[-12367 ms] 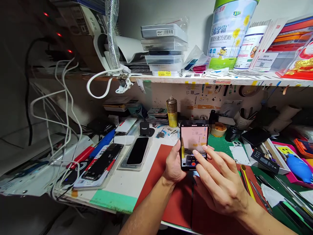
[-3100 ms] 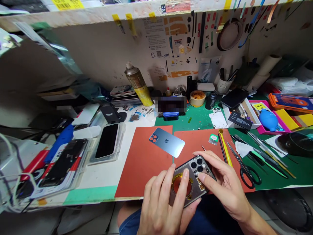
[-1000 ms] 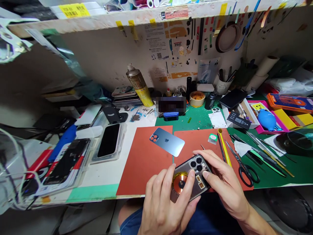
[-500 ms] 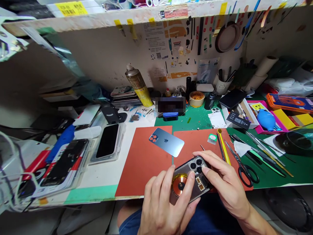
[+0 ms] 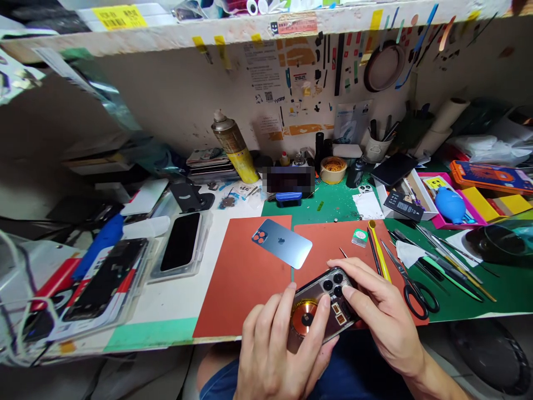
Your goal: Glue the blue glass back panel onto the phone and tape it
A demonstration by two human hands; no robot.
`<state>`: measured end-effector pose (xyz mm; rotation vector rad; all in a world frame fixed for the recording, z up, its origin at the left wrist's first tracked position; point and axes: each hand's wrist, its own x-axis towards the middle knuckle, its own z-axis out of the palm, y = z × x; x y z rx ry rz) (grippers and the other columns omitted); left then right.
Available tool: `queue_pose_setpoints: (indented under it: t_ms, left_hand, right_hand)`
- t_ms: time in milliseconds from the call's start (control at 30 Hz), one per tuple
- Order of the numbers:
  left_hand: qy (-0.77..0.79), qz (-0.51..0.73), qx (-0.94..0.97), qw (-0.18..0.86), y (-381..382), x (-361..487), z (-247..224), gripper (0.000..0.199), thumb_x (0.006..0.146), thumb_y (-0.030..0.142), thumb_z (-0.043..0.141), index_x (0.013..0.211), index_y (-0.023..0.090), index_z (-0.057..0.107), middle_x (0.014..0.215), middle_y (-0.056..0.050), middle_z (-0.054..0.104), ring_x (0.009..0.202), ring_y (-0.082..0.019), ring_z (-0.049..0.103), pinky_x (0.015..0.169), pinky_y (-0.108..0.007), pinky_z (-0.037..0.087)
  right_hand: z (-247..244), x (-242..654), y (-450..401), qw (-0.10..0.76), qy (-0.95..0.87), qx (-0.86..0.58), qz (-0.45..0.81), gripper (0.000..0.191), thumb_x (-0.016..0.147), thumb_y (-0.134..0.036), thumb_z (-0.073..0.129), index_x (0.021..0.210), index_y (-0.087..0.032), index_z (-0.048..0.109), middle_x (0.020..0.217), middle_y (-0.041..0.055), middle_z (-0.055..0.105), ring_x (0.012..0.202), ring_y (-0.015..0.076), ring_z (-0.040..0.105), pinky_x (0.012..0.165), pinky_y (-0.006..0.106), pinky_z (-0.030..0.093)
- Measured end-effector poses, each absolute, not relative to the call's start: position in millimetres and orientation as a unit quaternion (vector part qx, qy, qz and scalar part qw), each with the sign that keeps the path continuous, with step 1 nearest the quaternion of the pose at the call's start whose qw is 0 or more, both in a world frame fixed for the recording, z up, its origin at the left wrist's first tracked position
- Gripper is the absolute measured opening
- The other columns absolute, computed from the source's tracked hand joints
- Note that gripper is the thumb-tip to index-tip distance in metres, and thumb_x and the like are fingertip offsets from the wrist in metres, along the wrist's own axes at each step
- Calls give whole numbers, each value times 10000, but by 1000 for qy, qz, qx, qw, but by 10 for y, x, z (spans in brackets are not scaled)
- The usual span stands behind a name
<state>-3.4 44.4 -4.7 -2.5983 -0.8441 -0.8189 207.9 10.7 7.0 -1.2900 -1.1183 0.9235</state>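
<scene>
I hold a dark rectangular phone [image 5: 338,312], round copper-coloured coil [image 5: 302,318] exposed, left fingers [image 5: 283,316] and right fingers [image 5: 357,273] closed around it.

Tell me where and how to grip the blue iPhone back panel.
Probably best from above: pinch the blue iPhone back panel across its long edges, towards the plain end. It lies flat on the red mat and looks thin; the other end has camera holes and may be weaker.

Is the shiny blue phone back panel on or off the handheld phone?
Off. The shiny blue back panel lies on red matting, apart from the dark-framed phone, whose round copper coil shows uncovered.
</scene>
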Motion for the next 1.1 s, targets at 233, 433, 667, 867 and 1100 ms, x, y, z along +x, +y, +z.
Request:
queue_pose_setpoints:
  t_ms: [233,433,667,867,1100]
  left_hand:
    - [-293,-301,-893,161,454,-22,-86,605,965,377,783,1544,262,649,1401,-277,648,1179,-396,669,1009,-537,479]
    - [-303,-324,-880,172,441,11,-130,558,977,378,767,1521,287,676,1382,-254,672,1161,-381,677,1019,-529,472]
    - [-311,-360,-861,179,437,67,-189,510,1022,380,710,1527,320,670,1348,-240,698,1155,-357,674,1033,-526,467]
    - [-312,-369,-852,202,433,77,-198,487,1019,393,721,1502,335,692,1339,-213,715,1148,-331,684,1045,-508,477]
    - [-308,-381,-846,210,441,97,-207,455,1020,375,722,1473,326,718,1321,-212,723,1155,-320,678,1057,-502,465]
  right_hand:
    - [66,2063,95,570,-469,-544,398,332,1102,-362,604,1369,-285,785,1225,87,750,1074,223,720,890,280,622]
    - [58,2044,90,583,-457,-532,410,284,1100,-345,612,1311,-320,800,1230,65,744,1065,205,725,842,249,616]
    - [75,2050,85,595,-453,-526,406,268,1093,-303,618,1275,-328,813,1170,46,744,999,170,714,825,213,596]
    - [103,2032,80,605,-423,-524,425,255,1084,-335,628,1235,-294,829,1157,67,729,941,180,711,766,228,605]
    - [95,2016,104,611,-408,-524,430,239,1071,-342,650,1209,-293,839,1125,64,723,900,172,702,749,222,604]
